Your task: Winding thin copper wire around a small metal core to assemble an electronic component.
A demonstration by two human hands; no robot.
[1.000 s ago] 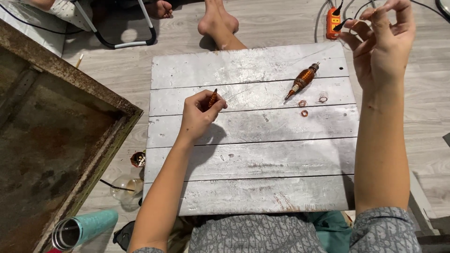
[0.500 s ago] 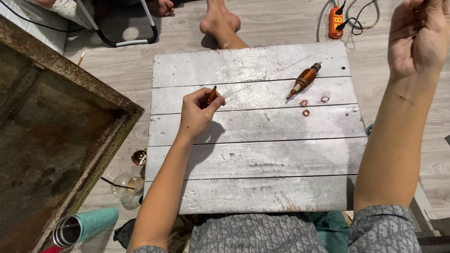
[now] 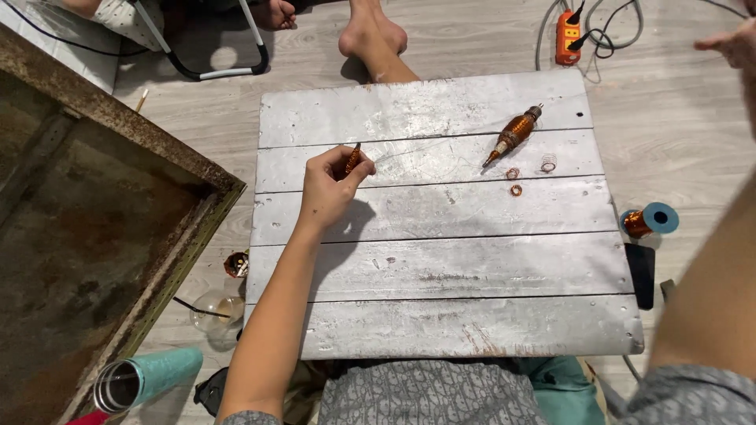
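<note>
My left hand (image 3: 329, 186) rests on a white-painted plank board (image 3: 441, 260) and pinches a small copper-wound piece (image 3: 352, 159) between thumb and fingers. A thin wire runs from it across the board toward the right. My right hand (image 3: 734, 43) is raised at the top right edge of the view, mostly cut off; whether it holds anything cannot be made out. A copper-wound spindle (image 3: 513, 132) lies on the board's far right, with three small copper wire rings (image 3: 516, 189) just below it.
A rusty metal tray (image 3: 94, 236) fills the left. A copper wire spool with a blue flange (image 3: 649, 220) and a black block (image 3: 640, 274) lie right of the board. An orange power strip (image 3: 568, 35), another person's bare feet (image 3: 374, 35), a teal tumbler (image 3: 146, 378).
My right hand has risen and swung out to the right, now almost out of view. My left hand stays on the board holding the copper piece.
</note>
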